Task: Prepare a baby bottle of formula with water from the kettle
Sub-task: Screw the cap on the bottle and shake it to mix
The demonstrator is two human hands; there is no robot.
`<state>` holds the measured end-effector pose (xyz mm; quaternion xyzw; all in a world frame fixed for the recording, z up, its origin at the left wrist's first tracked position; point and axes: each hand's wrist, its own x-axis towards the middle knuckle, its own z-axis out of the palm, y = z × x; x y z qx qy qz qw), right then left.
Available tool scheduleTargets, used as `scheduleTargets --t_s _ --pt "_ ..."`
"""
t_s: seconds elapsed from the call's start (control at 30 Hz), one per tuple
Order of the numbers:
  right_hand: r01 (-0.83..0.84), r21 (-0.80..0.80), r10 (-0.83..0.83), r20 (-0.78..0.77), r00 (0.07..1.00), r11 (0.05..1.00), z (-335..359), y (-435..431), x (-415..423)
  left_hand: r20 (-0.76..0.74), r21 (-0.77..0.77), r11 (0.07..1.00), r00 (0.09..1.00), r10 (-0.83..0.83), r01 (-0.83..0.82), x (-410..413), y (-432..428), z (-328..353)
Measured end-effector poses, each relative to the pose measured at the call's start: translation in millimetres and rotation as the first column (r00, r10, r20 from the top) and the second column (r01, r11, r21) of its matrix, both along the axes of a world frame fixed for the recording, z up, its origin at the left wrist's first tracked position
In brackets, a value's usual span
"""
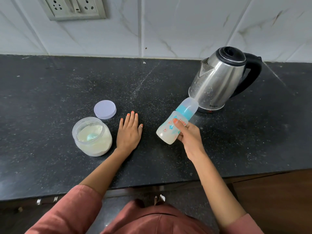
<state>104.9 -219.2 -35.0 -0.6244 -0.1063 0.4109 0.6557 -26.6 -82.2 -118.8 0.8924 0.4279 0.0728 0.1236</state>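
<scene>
While right hand grips one bottle, left hand flat, one kettle, one jar

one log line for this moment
right hand: holds capped bottle tilted | left hand: flat on counter | formula jar: open, lid beside | kettle: upright, closed

black speckled countertop, dusty in spots. white veined wall tiles behind it. socket plate top left. brown cabinet front lower right.
</scene>
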Motion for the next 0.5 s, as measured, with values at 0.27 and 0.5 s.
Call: scheduleTargets --t_s 0.27,0.5 --pt "0.115 0.079 -0.094 -0.232 0.968 0.99 12.2 -0.5 4.4 0.002 0.012 1.0 1.0 0.006 -0.006 -1.4 0.0 -2.5" --pt "0.012 0.01 -0.011 -0.147 0.989 1.0 6.3 -6.1 -10.1 -0.007 0.021 1.0 1.0 0.001 -0.001 -0.9 1.0 -2.9"
